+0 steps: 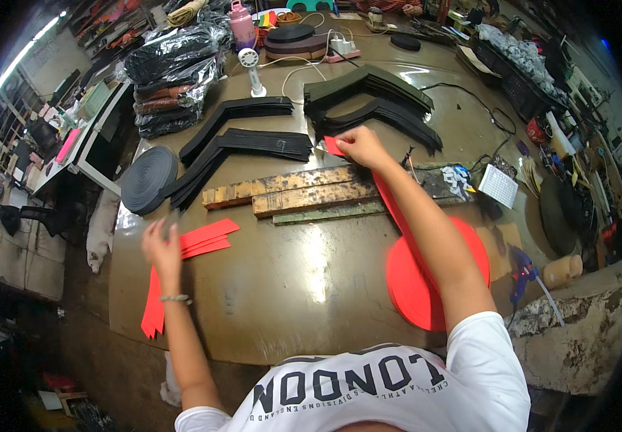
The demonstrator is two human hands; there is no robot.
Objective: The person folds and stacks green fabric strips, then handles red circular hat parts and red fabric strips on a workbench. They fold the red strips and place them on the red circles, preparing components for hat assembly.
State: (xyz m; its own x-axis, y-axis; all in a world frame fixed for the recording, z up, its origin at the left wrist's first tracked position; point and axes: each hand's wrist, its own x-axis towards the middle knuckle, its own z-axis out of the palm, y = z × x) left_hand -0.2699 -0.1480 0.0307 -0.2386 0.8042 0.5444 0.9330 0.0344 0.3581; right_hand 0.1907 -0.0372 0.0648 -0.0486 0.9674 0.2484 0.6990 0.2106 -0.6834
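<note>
My right hand (363, 149) reaches across the table and pinches the end of a red strap (334, 146). The strap runs back under my forearm to a flat red roll (406, 288) at the right. My left hand (162, 245), slightly blurred, hangs at the left with its fingers apart. Below and beside it lies a fanned stack of bent red strips (208, 239), partly hidden by the hand and wrist. Stacks of bent black strips (253, 146) lie beyond. Worn wooden bars (318, 191) lie across the table between my hands.
A grey coil (149, 180) sits at the left edge, near plastic-wrapped bundles (174, 79). A small white fan (252, 72) stands farther back. More dark strips (372, 93) lie beyond my right hand. A glue gun (523, 273) and cables are at the right.
</note>
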